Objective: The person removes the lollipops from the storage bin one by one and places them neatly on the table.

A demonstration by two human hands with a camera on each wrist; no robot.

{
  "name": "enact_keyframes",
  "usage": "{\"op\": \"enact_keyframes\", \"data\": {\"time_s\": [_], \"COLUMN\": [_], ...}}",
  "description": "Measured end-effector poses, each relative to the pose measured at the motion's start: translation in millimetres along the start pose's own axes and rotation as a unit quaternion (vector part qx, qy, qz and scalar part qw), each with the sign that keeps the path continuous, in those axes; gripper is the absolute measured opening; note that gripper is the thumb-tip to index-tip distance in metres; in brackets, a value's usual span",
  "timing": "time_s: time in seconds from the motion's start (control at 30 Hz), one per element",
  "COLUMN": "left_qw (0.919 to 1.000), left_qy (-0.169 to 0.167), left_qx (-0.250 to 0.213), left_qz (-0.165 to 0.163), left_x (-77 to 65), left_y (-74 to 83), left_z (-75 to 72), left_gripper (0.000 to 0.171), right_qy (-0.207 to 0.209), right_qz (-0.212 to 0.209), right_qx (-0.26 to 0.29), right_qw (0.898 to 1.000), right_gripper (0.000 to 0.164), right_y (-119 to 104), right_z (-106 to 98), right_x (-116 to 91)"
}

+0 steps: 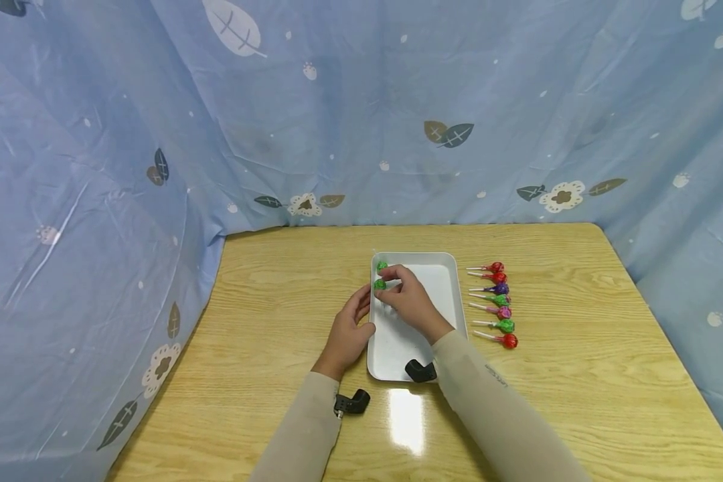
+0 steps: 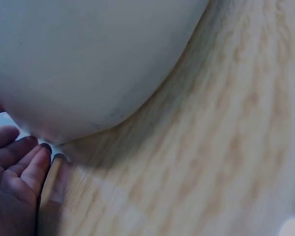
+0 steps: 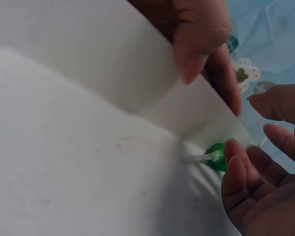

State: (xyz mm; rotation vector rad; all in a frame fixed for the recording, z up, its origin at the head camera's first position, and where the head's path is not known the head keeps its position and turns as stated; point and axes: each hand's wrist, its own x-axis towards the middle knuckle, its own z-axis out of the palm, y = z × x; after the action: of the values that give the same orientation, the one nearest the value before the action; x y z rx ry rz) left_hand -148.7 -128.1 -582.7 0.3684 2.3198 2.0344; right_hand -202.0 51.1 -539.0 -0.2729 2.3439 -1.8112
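Note:
A white rectangular tray [image 1: 416, 321] lies on the wooden table. My left hand [image 1: 345, 340] holds its left rim, thumb lapping over the edge and fingers along the outside [image 2: 19, 182]. Over the tray's far left part is my right hand [image 1: 411, 301]. One green lollipop [image 1: 380, 284] shows between its thumb and index finger in the head view; in the right wrist view the fingertips are beside the green lollipop [image 3: 215, 157], with the thumb apart. A second green lollipop [image 1: 382, 266] sits nearer the far left corner, partly hidden by the fingers.
Right of the tray, several lollipops lie in a column with sticks pointing left, among them a purple lollipop [image 1: 501, 289] and a red lollipop [image 1: 509, 341]. A blue patterned curtain [image 1: 361, 134] stands behind the table [image 1: 277, 301] and along both sides.

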Motion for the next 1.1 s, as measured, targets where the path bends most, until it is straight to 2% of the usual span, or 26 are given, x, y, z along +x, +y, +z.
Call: {"op": "enact_keyframes", "data": {"time_s": [0.13, 0.57, 0.87, 1.1], "left_qw": [1.0, 1.0, 1.0, 1.0], "left_qy": [0.002, -0.001, 0.0, 0.0], "left_qx": [0.008, 0.005, 0.004, -0.004], "left_qz": [-0.004, -0.004, 0.001, 0.007], "left_x": [-1.1, -0.9, -0.9, -1.3], "left_y": [1.5, 3.8, 3.7, 3.8], "left_z": [-0.2, 0.3, 0.3, 0.7], "left_gripper": [0.082, 0.082, 0.082, 0.082], "right_qy": [-0.017, -0.027, -0.023, -0.027], "right_qz": [-0.002, 0.0, 0.007, -0.003], "right_qx": [-0.001, -0.038, -0.077, -0.1], "right_qw": [1.0, 0.999, 0.997, 0.995], "right_gripper": [0.043, 0.05, 0.025, 0.018], "right_y": [5, 12, 17, 15], "right_z": [3, 4, 3, 3], "right_x": [0, 4, 7, 5]}}
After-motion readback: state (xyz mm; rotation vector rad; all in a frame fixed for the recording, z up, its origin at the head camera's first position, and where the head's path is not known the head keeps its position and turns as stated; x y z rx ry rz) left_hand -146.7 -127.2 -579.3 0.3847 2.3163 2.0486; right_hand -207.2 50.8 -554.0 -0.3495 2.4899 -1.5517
